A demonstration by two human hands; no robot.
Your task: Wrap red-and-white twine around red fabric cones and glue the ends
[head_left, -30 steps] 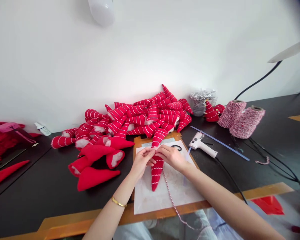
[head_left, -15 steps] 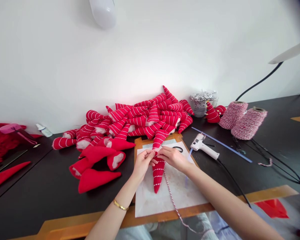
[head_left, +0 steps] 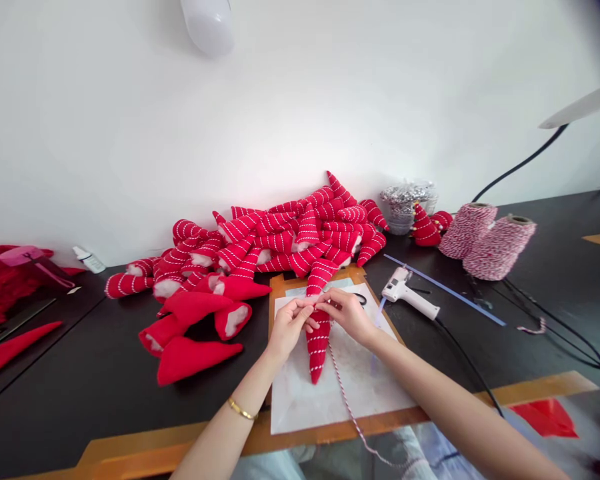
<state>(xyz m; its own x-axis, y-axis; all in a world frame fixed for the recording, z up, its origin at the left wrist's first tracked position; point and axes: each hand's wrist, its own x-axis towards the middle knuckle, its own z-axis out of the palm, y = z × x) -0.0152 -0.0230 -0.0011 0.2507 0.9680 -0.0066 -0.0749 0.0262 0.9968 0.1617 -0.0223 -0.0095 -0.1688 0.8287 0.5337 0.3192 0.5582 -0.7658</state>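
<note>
A stuffed red felt cone (head_left: pixel 318 347) wound with red-and-white twine lies on white paper (head_left: pixel 293 400), its tip pointing toward me. My left hand (head_left: pixel 291 327) grips the cone's left side, thumb and fingers closed on it near the wide end. At the same spot my right hand (head_left: pixel 347 315) pinches, its fingertips meeting my left thumb; whether they hold twine or the cone's edge is hidden. From beneath my right hand the loose twine (head_left: pixel 343 390) trails down over the table edge. A white glue gun (head_left: pixel 409 295) rests right of the paper.
Behind my hands is a heap of twine-wrapped red cones (head_left: pixel 280 233). Plain red cones (head_left: pixel 195 360) lie on the left. Two twine spools (head_left: pixel 500 250), a blue glue stick (head_left: pixel 445 290) and a tub of silver tinsel (head_left: pixel 405 203) stand or lie on the right.
My right hand has shifted slightly up and back, its fingers more bent at the cone's wide end. My left hand and the cone have hardly moved.
</note>
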